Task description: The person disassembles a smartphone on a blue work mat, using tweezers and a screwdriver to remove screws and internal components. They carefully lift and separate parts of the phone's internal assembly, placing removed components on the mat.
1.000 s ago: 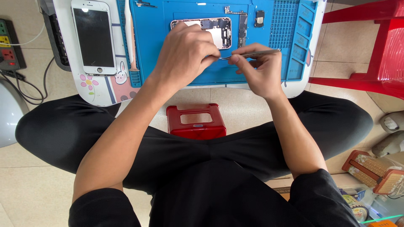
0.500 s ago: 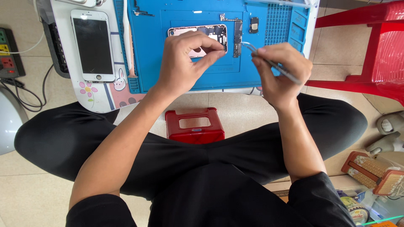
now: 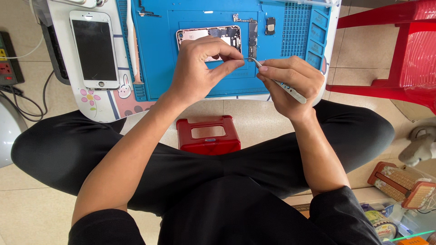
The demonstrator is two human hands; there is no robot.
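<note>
An opened phone body (image 3: 213, 35) lies on a blue repair mat (image 3: 159, 59) on a low white table (image 3: 63, 45). My left hand (image 3: 202, 68) hovers over the phone's near edge, thumb and forefinger pinched together at the tweezers' tip; whether a tiny part is between them I cannot tell. My right hand (image 3: 288, 81) holds metal tweezers (image 3: 272, 77), their tip pointing left toward my left fingertips. A detached circuit board (image 3: 252, 31) lies just right of the phone body.
A detached phone screen (image 3: 94, 50) lies on the table's left part. A small dark part (image 3: 270, 26) sits on the mat. A red stool (image 3: 208, 134) stands between my legs, a red chair (image 3: 404, 50) at right, a power strip (image 3: 5, 59) at left, boxes (image 3: 404, 186) lower right.
Both hands lifted off the phone and came together nearer me. The tweezers' tip swung from the phone toward my left fingertips, which now pinch at it.
</note>
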